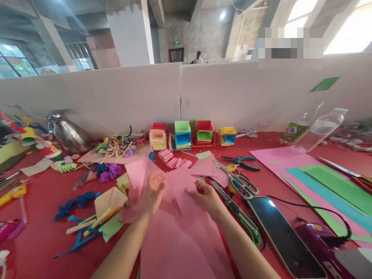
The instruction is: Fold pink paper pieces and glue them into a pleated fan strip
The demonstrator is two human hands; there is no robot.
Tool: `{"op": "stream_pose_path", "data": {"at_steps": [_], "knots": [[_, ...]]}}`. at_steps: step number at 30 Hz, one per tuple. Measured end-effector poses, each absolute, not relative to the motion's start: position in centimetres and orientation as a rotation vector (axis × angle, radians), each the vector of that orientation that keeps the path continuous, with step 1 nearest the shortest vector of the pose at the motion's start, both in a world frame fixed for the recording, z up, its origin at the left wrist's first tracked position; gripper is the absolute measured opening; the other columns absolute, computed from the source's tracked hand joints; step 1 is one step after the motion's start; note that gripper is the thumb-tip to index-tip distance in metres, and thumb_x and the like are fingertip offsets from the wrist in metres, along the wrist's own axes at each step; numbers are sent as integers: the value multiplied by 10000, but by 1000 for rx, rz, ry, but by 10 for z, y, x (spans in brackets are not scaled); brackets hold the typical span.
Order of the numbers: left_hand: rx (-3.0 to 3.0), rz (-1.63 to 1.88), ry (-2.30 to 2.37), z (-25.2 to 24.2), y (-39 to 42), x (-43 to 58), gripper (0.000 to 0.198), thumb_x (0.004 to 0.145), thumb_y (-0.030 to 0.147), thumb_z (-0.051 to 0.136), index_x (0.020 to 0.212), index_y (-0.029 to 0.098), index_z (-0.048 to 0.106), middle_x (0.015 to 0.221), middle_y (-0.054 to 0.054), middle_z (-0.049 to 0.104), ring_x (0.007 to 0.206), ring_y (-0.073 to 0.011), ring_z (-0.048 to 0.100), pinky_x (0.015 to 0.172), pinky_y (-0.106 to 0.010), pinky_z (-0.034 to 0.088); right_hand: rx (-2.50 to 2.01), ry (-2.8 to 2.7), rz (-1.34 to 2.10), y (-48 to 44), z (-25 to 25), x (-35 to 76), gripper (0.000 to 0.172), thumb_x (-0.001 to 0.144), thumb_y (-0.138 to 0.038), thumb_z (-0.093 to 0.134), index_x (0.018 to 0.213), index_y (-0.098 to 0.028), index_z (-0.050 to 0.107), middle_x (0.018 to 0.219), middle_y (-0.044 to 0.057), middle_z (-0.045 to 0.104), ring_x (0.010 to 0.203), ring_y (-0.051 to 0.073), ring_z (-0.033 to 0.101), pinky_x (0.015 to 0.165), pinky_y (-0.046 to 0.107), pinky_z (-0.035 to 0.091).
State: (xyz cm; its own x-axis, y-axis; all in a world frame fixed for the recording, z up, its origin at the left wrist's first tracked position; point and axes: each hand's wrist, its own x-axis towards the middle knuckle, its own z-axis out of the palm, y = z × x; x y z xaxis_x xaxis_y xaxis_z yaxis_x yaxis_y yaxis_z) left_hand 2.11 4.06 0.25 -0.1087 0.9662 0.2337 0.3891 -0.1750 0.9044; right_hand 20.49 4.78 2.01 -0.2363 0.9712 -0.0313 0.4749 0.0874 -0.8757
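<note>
A piece of pink paper [180, 188] stands between my two hands over the middle of the table. My right hand [209, 197] pinches its right edge between thumb and curled fingers. At the left edge, my left hand [155, 190] has its fingers curled in against the paper; the exact grip is partly hidden. Below lies a large pink sheet [183, 248], running toward me under my forearms. A folded pink sheet [136, 176] is behind and left of my left hand. Just beyond are pleated pink paper strips [174, 159].
Right of my hand lie scissors [241, 184], a green utility knife [238, 213], pliers [244, 162] and a phone [281, 232]. Coloured paper boxes [183, 135] line the partition. Left are pipe cleaners [77, 201] and a steel jug [69, 133]; right, plastic bottles [319, 130] and stacked sheets [340, 186].
</note>
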Motion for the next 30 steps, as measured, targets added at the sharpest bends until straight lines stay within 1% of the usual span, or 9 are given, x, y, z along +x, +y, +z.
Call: {"op": "stream_pose_path", "data": {"at_steps": [2, 4, 7, 10, 15, 17, 20, 24, 30], "knots": [[1536, 1221, 1353, -1, 32, 27, 549, 885, 546, 279, 1205, 150, 485, 999, -135, 669, 879, -206, 649, 752, -336, 489, -1366, -1636, 1178, 47, 17, 201, 373, 810, -558, 412, 706, -200, 405, 581, -43, 487, 466, 86, 435, 444, 212, 353], [1272, 1093, 1059, -1, 25, 33, 509, 806, 536, 496, 1152, 168, 561, 919, -105, 698, 846, -232, 653, 729, -336, 490, -1308, -1552, 1249, 44, 15, 197, 416, 770, -604, 462, 729, -191, 433, 616, -30, 527, 484, 94, 472, 449, 215, 375], [1013, 1030, 986, 1, 22, 37, 443, 759, 506, 579, 993, 137, 653, 799, -89, 712, 775, -245, 656, 648, -310, 486, -1198, -1491, 1370, 40, 15, 194, 421, 711, -578, 583, 771, -168, 511, 695, -6, 579, 562, 114, 538, 508, 224, 418], [888, 1069, 1008, 2, 22, 36, 378, 757, 461, 603, 907, 120, 666, 749, -73, 710, 715, -220, 653, 586, -268, 469, -1103, -1475, 1464, 39, 17, 197, 354, 682, -468, 678, 768, -148, 553, 720, -4, 574, 624, 118, 539, 568, 226, 421], [815, 1161, 1002, 4, 22, 33, 367, 781, 468, 564, 901, 133, 651, 736, -60, 697, 683, -203, 638, 560, -257, 458, -1116, -1492, 1480, 39, 20, 201, 307, 703, -424, 670, 750, -151, 536, 669, -26, 526, 573, 98, 475, 525, 215, 369], [804, 1210, 996, 6, 21, 32, 340, 782, 459, 567, 862, 137, 639, 708, -43, 681, 657, -188, 625, 552, -253, 451, -1142, -1545, 1421, 38, 22, 200, 318, 696, -425, 676, 682, -157, 504, 612, -49, 458, 533, 79, 406, 490, 203, 310], [778, 1271, 980, 11, 20, 31, 282, 763, 432, 609, 762, 151, 600, 613, 11, 627, 574, -140, 582, 529, -226, 427, -1149, -1585, 1359, 35, 23, 196, 408, 671, -442, 692, 571, -178, 397, 549, -74, 336, 496, 63, 301, 456, 201, 230], [737, 1291, 1032, 14, 20, 31, 326, 741, 449, 632, 636, 160, 525, 495, 58, 519, 471, -90, 499, 489, -196, 385, -1130, -1556, 1434, 30, 21, 192, 427, 723, -518, 609, 568, -195, 377, 508, -75, 326, 446, 65, 302, 423, 205, 241], [899, 1183, 1156, 12, 20, 28, 358, 729, 509, 606, 689, 155, 566, 522, 31, 530, 514, -129, 507, 509, -228, 380, -1211, -1564, 1353, 30, 20, 191, 426, 779, -517, 542, 542, -187, 414, 477, -65, 330, 431, 72, 320, 425, 216, 248]]}}
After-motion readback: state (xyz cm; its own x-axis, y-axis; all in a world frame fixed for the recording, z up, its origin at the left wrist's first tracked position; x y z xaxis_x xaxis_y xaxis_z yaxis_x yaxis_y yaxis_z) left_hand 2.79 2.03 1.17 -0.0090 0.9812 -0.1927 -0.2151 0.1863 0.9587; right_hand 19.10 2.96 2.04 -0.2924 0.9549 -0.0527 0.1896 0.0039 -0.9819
